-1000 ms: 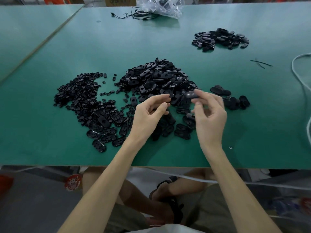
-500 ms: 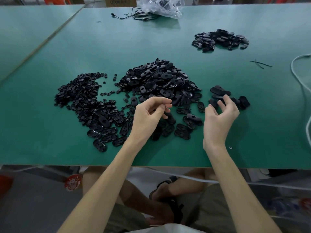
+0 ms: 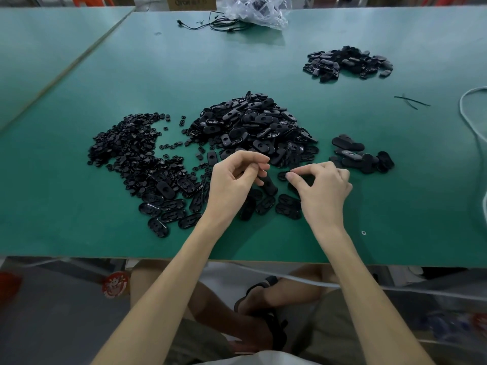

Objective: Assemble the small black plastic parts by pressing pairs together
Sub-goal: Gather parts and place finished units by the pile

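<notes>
Green surface (image 3: 110,233) fills my view. Big heap of oval shells (image 3: 253,127) sits mid-surface; heap of small inserts (image 3: 126,151) toward the left edge; finished-looking pile (image 3: 347,61) toward the far right corner; a few ovals (image 3: 361,156) nearer the right edge. Left hand (image 3: 234,183) hovers, fingers curled together on something too small for me to identify. Right hand (image 3: 321,191) is down among loose shells toward the near edge, fingers pinched, apparently on one. I judge a pick step; next comes aligning both halves and pressing.
</notes>
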Tool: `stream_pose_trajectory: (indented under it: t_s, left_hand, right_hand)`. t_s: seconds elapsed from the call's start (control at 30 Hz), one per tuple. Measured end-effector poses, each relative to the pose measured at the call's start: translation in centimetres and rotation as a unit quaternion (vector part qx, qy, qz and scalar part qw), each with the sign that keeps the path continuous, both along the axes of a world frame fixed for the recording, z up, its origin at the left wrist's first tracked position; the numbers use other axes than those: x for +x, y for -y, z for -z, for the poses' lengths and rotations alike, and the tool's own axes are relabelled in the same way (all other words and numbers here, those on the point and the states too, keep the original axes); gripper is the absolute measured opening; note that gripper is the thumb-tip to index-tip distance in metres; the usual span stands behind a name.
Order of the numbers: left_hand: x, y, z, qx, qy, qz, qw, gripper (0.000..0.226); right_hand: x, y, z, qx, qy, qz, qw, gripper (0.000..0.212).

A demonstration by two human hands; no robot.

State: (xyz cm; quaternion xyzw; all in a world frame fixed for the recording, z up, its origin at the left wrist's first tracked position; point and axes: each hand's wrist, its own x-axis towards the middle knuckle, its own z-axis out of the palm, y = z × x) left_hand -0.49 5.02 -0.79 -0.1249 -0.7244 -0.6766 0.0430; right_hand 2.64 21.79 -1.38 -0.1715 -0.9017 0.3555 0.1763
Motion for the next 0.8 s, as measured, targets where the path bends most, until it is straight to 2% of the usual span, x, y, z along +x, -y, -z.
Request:
stream_pose_trajectory:
  t_s: [0.17, 0.37, 0.43, 0.5, 0.63, 0.73, 0.8]
  left_hand:
    - [0.2, 0.0, -0.1, -0.011, 0.001, -0.004, 1.000, 0.022]
    - [-0.1, 0.6, -1.4, -0.028, -0.016, -0.041, 0.999, 0.022]
    - [-0.9, 1.6, -2.2, -0.057, -0.011, -0.046, 0.997, 0.023]
    - [-1.9, 3.3, -3.0, -0.145, -0.011, -0.056, 0.988, 0.025]
    - [-3.4, 7.3, -4.1, -0.381, -0.008, -0.095, 0.920, 0.029]
    - [-4.2, 9.9, -3.9, -0.498, 0.032, -0.143, 0.855, 0.018]
    - [-4.1, 10.4, -3.6, -0.535, 0.051, -0.151, 0.830, 0.019]
  right_hand:
    - [-0.1, -0.1, 0.2, -0.005, -0.014, -0.004, 1.000, 0.012]
    - [-0.1, -0.1, 0.0, -0.060, -0.044, -0.019, 0.997, 0.016]
    - [0.1, -0.1, -0.2, -0.116, -0.068, -0.040, 0.990, 0.015]
    - [0.2, -0.1, -0.4, -0.157, -0.094, -0.054, 0.982, 0.017]
    - [0.1, -0.3, -0.5, -0.168, -0.125, -0.036, 0.977, 0.016]
    - [0.1, -0.3, -0.5, -0.191, -0.126, -0.047, 0.972, 0.015]
    - [0.2, -0.3, -0.4, -0.196, -0.124, -0.067, 0.970, 0.011]
